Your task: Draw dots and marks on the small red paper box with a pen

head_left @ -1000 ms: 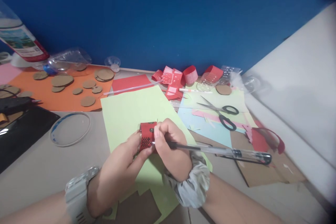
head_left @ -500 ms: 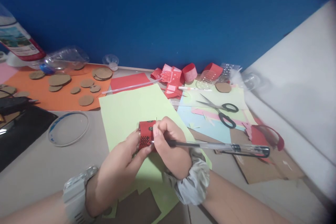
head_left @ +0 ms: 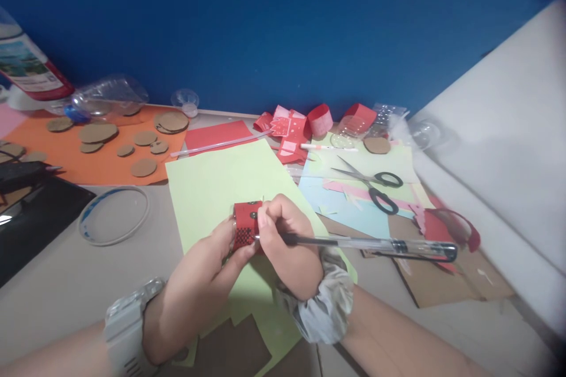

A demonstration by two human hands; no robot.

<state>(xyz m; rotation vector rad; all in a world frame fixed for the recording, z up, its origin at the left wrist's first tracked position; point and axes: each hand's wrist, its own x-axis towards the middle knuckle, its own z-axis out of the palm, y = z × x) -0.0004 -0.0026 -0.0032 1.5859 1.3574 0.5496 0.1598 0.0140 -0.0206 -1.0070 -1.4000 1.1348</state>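
A small red paper-covered roll (head_left: 244,218) with black dots and a black checked patch is held above a light green sheet (head_left: 216,179). My left hand (head_left: 203,283) grips it from the left, thumb along its lower edge. In my right hand (head_left: 289,247) is a clear pen (head_left: 362,244) with a dark grip, lying nearly level and pointing left. Its tip meets the red surface beside the checked patch. The roll's right side is hidden behind my right fingers.
Open scissors (head_left: 371,182) lie on coloured paper at the right. Cardboard discs (head_left: 98,132) rest on an orange sheet (head_left: 168,175) at the left, near a plastic bottle (head_left: 110,97) and a clear ring (head_left: 144,218). Red paper loops (head_left: 319,120) stand by the blue wall.
The view has shifted very slightly. Both hands keep their grips, and the pen tip stays at nearly the same spot on the red roll.
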